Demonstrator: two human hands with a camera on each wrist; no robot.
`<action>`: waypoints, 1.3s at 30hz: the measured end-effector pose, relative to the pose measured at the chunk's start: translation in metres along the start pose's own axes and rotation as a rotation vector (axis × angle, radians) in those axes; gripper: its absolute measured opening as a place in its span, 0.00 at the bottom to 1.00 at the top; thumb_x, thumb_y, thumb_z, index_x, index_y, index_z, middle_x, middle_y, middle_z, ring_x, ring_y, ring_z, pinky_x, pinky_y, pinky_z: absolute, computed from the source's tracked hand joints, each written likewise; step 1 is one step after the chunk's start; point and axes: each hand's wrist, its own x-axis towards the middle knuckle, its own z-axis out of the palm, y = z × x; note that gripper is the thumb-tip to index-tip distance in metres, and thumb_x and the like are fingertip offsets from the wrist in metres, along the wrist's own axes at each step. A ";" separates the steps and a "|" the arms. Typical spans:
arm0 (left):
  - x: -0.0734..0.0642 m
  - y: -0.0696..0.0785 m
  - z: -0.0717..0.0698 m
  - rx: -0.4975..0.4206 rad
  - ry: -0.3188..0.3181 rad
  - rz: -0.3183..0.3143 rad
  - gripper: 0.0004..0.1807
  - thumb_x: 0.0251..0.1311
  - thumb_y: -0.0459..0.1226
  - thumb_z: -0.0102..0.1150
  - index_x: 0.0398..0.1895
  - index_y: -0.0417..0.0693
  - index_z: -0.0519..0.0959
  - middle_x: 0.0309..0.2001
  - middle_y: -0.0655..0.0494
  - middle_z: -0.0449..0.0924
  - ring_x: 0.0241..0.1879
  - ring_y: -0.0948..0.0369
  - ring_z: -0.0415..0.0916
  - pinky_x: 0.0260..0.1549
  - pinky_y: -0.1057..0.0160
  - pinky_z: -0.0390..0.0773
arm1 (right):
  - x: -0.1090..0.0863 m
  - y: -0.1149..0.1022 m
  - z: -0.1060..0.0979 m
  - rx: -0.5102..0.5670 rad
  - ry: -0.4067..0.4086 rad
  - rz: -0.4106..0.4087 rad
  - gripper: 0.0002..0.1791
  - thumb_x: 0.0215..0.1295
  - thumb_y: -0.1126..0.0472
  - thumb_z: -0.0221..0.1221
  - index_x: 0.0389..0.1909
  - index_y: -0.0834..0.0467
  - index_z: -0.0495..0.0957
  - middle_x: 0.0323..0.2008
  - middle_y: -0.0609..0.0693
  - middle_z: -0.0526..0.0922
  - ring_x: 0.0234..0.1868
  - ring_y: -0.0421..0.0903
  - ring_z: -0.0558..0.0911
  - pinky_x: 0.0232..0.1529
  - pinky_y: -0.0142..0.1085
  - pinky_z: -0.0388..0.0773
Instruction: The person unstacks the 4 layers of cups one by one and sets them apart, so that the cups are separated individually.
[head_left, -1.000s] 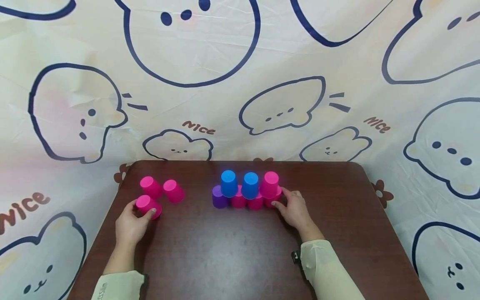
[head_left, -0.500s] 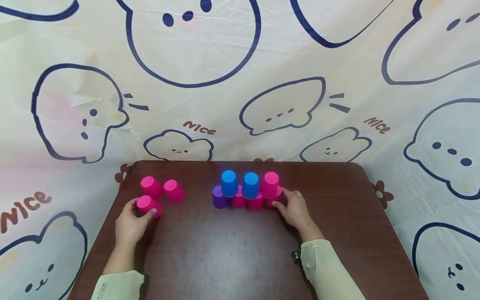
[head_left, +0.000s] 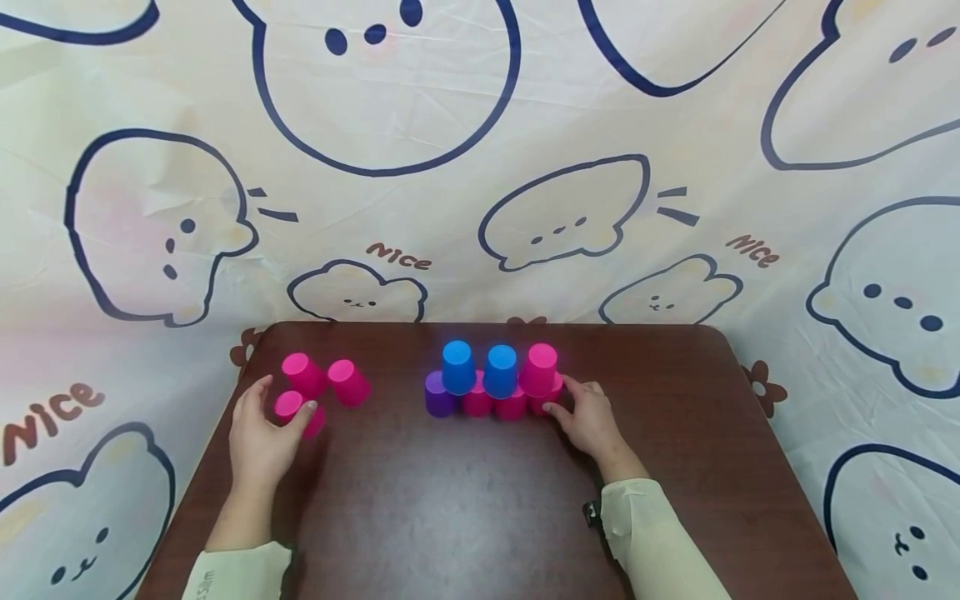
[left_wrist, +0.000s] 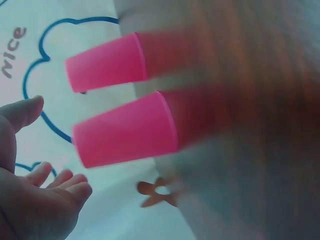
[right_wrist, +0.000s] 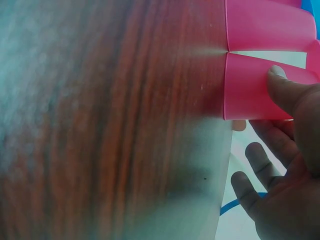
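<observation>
In the head view my left hand point(head_left: 258, 442) is spread behind a pink cup point(head_left: 288, 407), thumb on one side and fingers on the other. The left wrist view shows that hand's thumb point(left_wrist: 22, 112) and fingers held apart, with nothing between them. Two more upside-down pink cups, one point(head_left: 303, 375) at the left and another point(head_left: 348, 383) to its right, stand just beyond. My right hand point(head_left: 592, 421) pinches the right-end pink cup point(right_wrist: 250, 90) of a row, its thumb against the wall. That row has a purple cup point(head_left: 440, 395) at its left end.
On top of the row stand two blue cups point(head_left: 457, 367) and a pink cup point(head_left: 540, 369). Everything is on a dark brown table point(head_left: 450, 517). A cream cloth point(head_left: 420, 208) with cartoon outlines hangs behind it.
The fingers and thumb of my left hand have spread off the near-left pink cup, which stays where it was. My right hand and the stacked cups have not moved.
</observation>
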 end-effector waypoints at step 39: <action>-0.009 0.110 0.064 -0.119 -0.350 0.321 0.46 0.59 0.50 0.75 0.79 0.55 0.64 0.75 0.50 0.67 0.74 0.44 0.64 0.61 0.38 0.76 | 0.001 0.003 0.005 -0.008 0.006 -0.011 0.39 0.67 0.46 0.69 0.75 0.51 0.69 0.63 0.54 0.80 0.59 0.55 0.74 0.60 0.56 0.78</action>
